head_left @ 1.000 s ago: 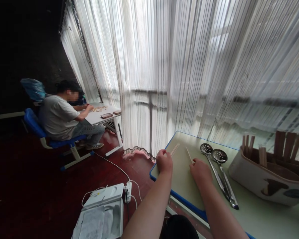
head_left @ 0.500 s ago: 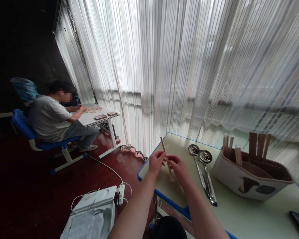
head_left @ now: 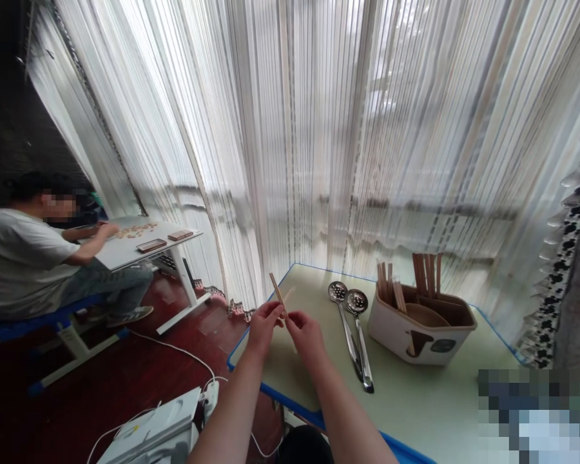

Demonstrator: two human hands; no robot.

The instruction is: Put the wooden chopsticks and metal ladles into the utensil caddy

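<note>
My left hand [head_left: 265, 327] and my right hand [head_left: 305, 334] are close together above the near left part of the table. Both are closed around thin wooden chopsticks [head_left: 276, 288], whose brown upper end slants up and left past my left fingers. A paler thin piece shows just right of it; whether it is held too I cannot tell. My fingers hide the lower part. To the right of my right hand, two slotted metal ladles [head_left: 352, 335] lie side by side, perforated bowls away from me.
Farther right, a white and brown divided holder [head_left: 391, 328] has several upright wooden chopsticks in it. The pale table [head_left: 415, 399] has a blue edge. At left, a person [head_left: 24, 251] sits at another white table [head_left: 120, 254] with small pieces. A white box [head_left: 159, 425] and cables are on the floor.
The view has turned right, so everything sits farther left. My hands still hold the chopsticks, now tilted differently, with the lower end out of sight behind my fingers.
</note>
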